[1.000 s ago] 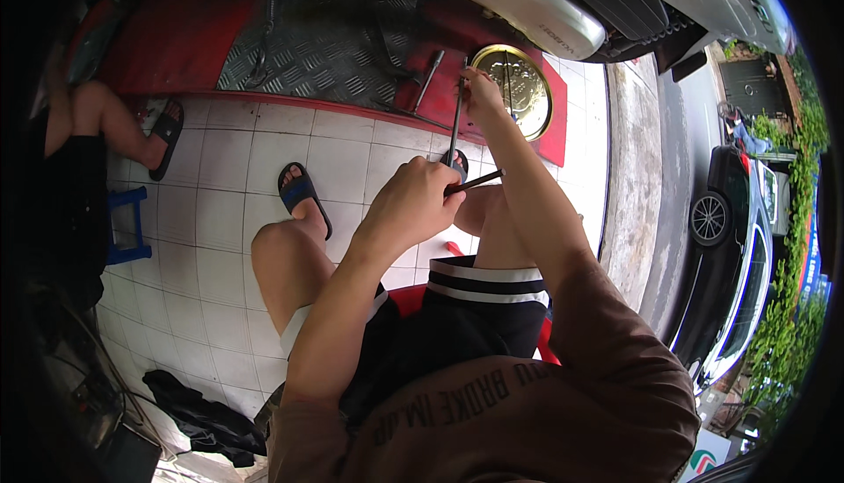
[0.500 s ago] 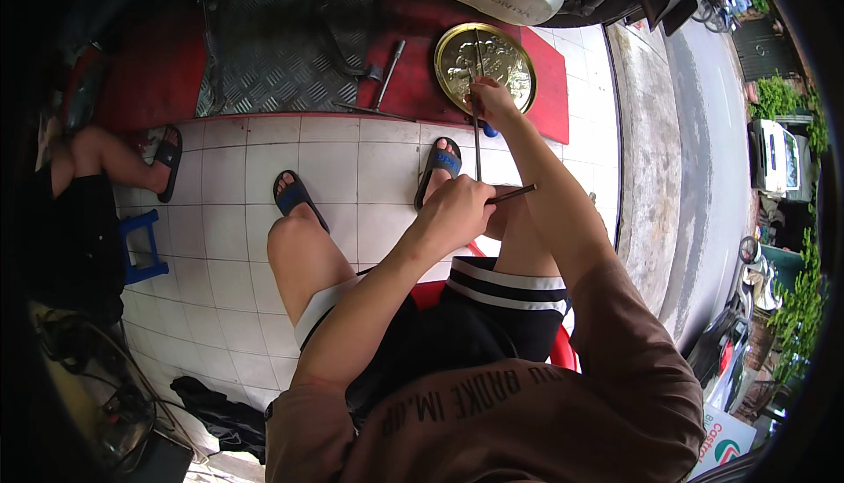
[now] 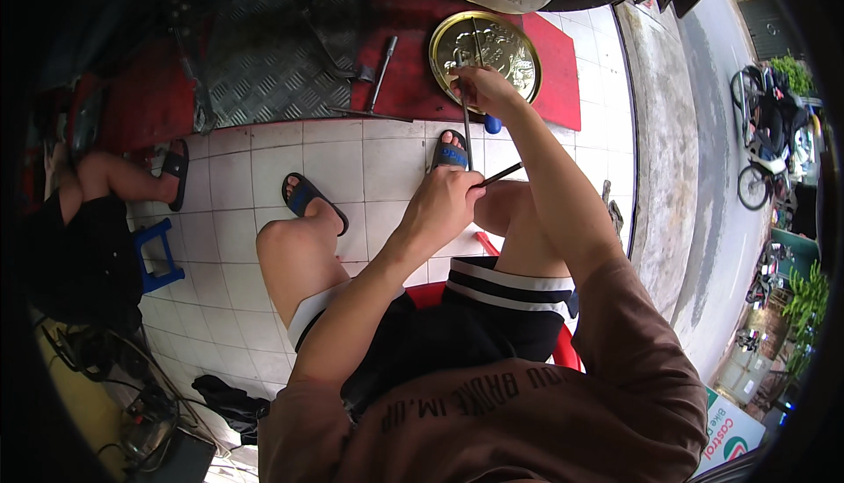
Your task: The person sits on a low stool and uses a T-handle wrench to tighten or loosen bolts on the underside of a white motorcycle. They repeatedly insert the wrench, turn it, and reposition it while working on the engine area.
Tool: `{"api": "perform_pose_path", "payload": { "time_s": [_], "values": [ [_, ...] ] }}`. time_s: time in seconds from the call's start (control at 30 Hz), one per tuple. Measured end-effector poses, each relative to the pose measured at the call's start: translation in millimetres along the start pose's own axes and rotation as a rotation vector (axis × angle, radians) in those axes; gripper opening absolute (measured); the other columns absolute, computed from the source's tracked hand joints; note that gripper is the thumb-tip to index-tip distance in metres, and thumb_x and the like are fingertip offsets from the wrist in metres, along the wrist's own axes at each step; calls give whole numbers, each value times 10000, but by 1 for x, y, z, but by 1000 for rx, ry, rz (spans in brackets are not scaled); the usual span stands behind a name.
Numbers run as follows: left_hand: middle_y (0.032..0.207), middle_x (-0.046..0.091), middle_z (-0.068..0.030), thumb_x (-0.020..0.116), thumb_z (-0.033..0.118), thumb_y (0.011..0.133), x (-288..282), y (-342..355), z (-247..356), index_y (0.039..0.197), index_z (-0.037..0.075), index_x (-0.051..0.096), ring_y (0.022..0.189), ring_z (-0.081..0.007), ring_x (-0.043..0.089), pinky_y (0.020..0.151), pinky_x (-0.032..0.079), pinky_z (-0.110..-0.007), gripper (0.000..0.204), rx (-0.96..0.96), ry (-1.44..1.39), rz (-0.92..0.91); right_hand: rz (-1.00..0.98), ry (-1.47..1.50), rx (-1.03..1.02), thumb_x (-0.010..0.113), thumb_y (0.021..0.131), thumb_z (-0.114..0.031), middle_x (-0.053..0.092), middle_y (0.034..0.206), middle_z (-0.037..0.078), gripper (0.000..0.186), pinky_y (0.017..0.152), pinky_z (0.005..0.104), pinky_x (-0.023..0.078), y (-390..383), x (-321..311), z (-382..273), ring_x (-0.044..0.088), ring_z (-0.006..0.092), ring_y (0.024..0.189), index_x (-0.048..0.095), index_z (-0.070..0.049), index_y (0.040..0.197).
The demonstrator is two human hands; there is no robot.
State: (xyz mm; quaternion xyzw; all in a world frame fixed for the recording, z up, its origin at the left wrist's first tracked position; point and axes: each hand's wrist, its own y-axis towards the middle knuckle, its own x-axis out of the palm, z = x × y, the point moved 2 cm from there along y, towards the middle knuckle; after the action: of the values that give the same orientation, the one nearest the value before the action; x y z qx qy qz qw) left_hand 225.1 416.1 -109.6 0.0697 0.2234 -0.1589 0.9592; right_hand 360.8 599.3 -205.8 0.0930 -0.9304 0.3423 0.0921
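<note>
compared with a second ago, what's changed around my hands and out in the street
Relative to the gold tray, the left hand, right hand and long metal tool have shifted right. In the street, the dark car has left view and a motorbike shows. The left hand stays closed on the tool; the tray and silver wrench stay on the red platform.

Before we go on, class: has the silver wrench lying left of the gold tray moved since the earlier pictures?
No: the silver wrench keeps its place and slant on the red bench, left of the gold tray; only the camera's view has shifted.
</note>
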Motion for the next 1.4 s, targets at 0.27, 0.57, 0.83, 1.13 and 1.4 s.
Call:
{"api": "perform_pose_path", "payload": {
  "time_s": [0.27, 0.57, 0.83, 1.13, 1.4],
  "values": [
    [654, 633, -127, 649, 29, 853, -34, -1, 19, 882, -51, 677, 540, -158, 575, 520, 450, -289, 89, -33, -139, 167, -88, -93, -14, 550, 947, -200, 604, 728, 36, 151, 516, 243, 390, -68, 53, 5, 562, 122, 628, 564, -63, 886],
    [1112, 419, -91, 356, 650, 944, 0, -175, 212, 1392, -16, 216, 948, -185, 566, 849, 440, -331, 815, 5, -1257, -724, -296, 235, -29, 427, 977, -170, 294, 511, -48, 115, 430, 270, 212, -153, 77, 16, 244, 80, 427, 482, -117, 890],
    [1473, 228, -200, 123, 789, 874, 31, -260, 266, 1483, -77, 100, 1295, -275, 329, 1096, 208, -378, 1058, 353, -1306, -918, -302, 149, -106, 396, 1008, -201, 271, 523, -66, 162, 429, 240, 209, -217, 59, 12, 221, 60, 442, 490, -118, 905],
    [721, 423, -22, 333, 820, 826, -31, -262, 253, 1276, -140, 442, 608, -126, 386, 630, 314, -264, 1067, 314, -1357, -823, -292, 122, -176, 399, 1002, -181, 286, 524, -58, 162, 441, 242, 219, -275, 65, -12, 243, 65, 454, 493, -107, 893],
    [1178, 628, -97, 443, 659, 916, 15, -161, 14, 1225, 90, 616, 1089, -211, 565, 960, 408, -348, 669, -542, -105, -637, -275, 59, -245, 412, 1019, -195, 286, 529, -65, 152, 425, 226, 229, -315, 74, -24, 237, 50, 442, 490, -91, 941]
  ]
}}
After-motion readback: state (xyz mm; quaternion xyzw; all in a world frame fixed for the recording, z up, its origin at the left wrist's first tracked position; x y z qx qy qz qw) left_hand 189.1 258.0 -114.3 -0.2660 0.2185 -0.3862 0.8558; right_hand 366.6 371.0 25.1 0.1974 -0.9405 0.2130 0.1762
